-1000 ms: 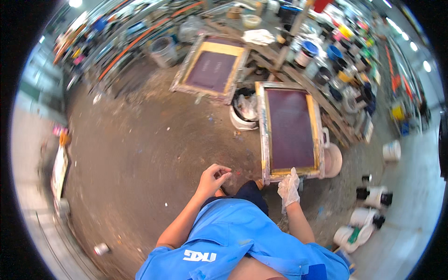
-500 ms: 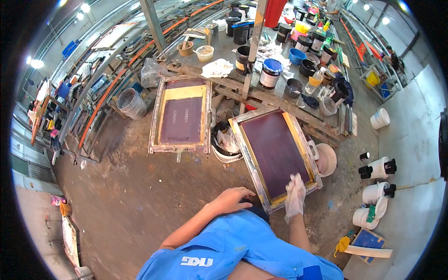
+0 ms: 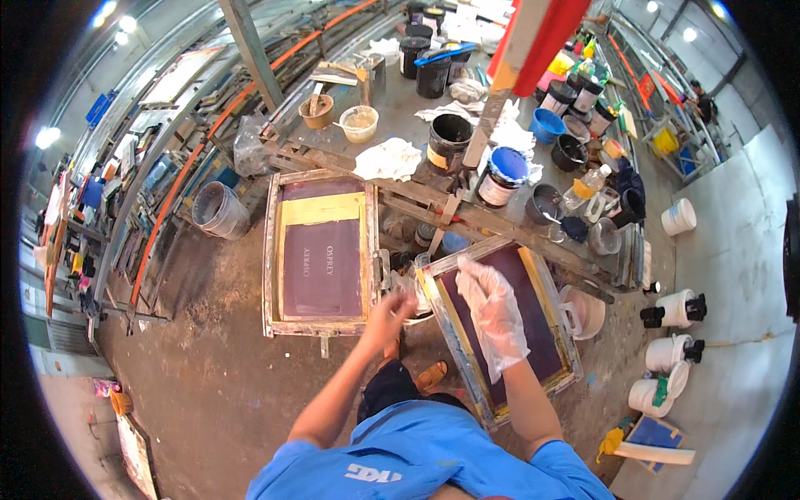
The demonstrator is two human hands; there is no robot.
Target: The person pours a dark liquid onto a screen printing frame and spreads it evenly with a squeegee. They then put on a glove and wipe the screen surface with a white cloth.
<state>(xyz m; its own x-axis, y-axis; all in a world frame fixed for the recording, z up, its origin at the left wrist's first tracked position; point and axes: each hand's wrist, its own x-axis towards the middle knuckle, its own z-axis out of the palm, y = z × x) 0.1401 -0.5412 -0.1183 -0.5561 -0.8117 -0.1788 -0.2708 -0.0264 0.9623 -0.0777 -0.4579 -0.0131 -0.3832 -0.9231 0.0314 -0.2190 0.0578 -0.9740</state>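
Observation:
My left hand (image 3: 388, 317) is bare, slightly blurred, between two framed mesh screens, with fingers partly curled; I cannot tell whether it holds anything. My right hand (image 3: 493, 310), in a clear thin glove, is raised over the right screen (image 3: 540, 325), fingers pressed together; whatever may be between them is too unclear to name. This screen lies tilted, with dark purple mesh and yellowed edges, beside a pale bucket (image 3: 587, 304). The left screen (image 3: 321, 296) has a yellow band and pale lettering.
A cluttered table (image 3: 317, 137) holds pots, rags and bottles, crossed by an upright post (image 3: 492, 117). Left are racks (image 3: 150, 158) and a grey bucket (image 3: 218, 208); right, several white pails (image 3: 667, 354) along a pale wall. A person (image 3: 704, 104) stands far right. My sandalled foot (image 3: 433, 375) shows below.
Both my hands have moved up and forward, the right higher over its screen. The view has shifted, the table now appearing closer. My foot has come into sight.

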